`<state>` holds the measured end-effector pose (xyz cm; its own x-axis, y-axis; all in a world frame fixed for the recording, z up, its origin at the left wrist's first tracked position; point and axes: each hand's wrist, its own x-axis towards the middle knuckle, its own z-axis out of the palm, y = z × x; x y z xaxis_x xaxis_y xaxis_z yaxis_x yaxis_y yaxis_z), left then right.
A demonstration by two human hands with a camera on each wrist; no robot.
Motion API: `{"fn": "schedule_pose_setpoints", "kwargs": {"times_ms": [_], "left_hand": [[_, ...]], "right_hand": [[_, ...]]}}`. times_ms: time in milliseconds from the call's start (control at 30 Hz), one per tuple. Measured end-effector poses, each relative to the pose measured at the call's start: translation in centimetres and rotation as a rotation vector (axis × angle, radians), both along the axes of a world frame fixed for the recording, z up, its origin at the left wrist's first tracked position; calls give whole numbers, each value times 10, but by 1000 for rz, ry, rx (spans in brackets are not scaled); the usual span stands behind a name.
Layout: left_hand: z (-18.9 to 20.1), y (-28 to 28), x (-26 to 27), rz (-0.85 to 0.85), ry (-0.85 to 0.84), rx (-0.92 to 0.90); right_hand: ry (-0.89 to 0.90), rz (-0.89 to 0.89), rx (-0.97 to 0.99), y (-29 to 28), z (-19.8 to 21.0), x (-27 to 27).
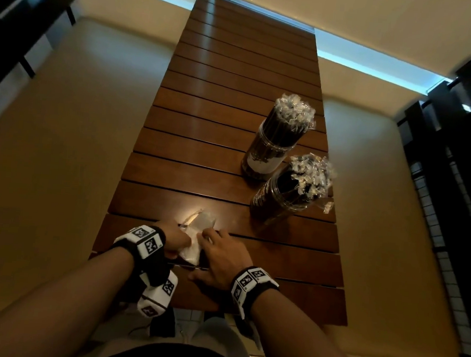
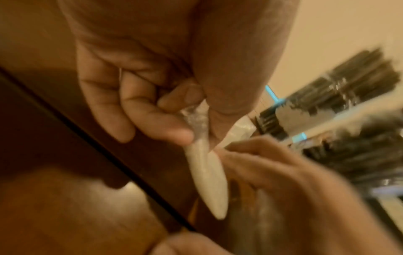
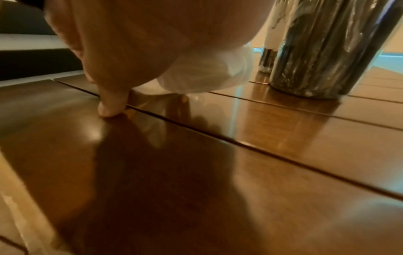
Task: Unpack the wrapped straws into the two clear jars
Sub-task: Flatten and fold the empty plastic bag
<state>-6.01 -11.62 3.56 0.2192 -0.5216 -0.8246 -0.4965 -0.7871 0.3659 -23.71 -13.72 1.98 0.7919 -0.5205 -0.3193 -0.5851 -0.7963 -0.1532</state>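
Two clear jars stand at the table's right, the far jar [image 1: 267, 150] and the near jar [image 1: 283, 199]. Both are packed with black straws in clear wrappers [image 1: 293, 112], whose twisted ends stick out. At the near edge lies a crumpled, whitish plastic bag [image 1: 195, 248] [image 2: 209, 181]. My left hand [image 1: 176, 241] [image 2: 196, 124] pinches its bunched end between thumb and curled fingers. My right hand [image 1: 219, 256] lies spread beside it, fingertips touching the bag [image 3: 209, 74] and the thumb [image 3: 111, 105] pressing the wood. No loose straws show.
The long slatted wooden table [image 1: 237, 65] runs away from me, with tan floor on both sides. Dark furniture stands at the far left and along the right edge. The near jar [image 3: 322, 51] rises close to the right of my right hand.
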Motion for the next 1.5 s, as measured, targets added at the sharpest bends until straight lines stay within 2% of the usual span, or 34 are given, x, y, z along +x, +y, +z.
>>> {"fn": "schedule_pose_setpoints", "kwargs": {"times_ms": [67, 133, 200, 267, 367, 467, 600, 767, 933, 1033, 1100, 1167, 1233, 1300, 1400, 1500], "left_hand": [[7, 3, 1, 109, 195, -12], [15, 8, 8, 85, 291, -108], [21, 14, 22, 30, 305, -280], [22, 18, 35, -77, 214, -408], [11, 23, 33, -340, -21, -465], [-6, 18, 21, -285, -139, -472], [-12, 9, 10, -276, -222, -299], [-2, 6, 5, -283, -383, -284], [-9, 11, 0, -276, -132, -321], [-8, 13, -3, -289, -133, -361], [-3, 12, -6, -320, -191, -390], [4, 7, -9, -254, -223, -416], [16, 1, -11, -135, -182, -455], [29, -4, -16, -49, -78, -516], [50, -7, -30, 58, 145, -606], [60, -9, -31, 101, 260, -588]], "right_hand": [[-76, -84, 37, 3, -5, -2], [-169, -170, 64, 4, -7, -4], [-227, -273, 139, 2, -7, -3], [-279, -374, 250, -2, -3, 1], [-321, -448, 406, -7, 1, 8], [-267, -618, 483, -10, -1, 15], [-347, -877, 399, -14, -1, 15], [-252, -794, 428, -17, 0, 24], [-266, -820, 532, -17, -4, 23], [-272, -835, 646, -10, -2, 20], [-380, -957, 717, -10, 7, 18], [-589, -1132, 788, -16, 22, 16], [-768, -1270, 847, -24, 37, 15], [-854, -1346, 861, -29, 50, 14], [-866, -1298, 862, -27, 59, 17], [-921, -1205, 852, -21, 62, 5]]}}
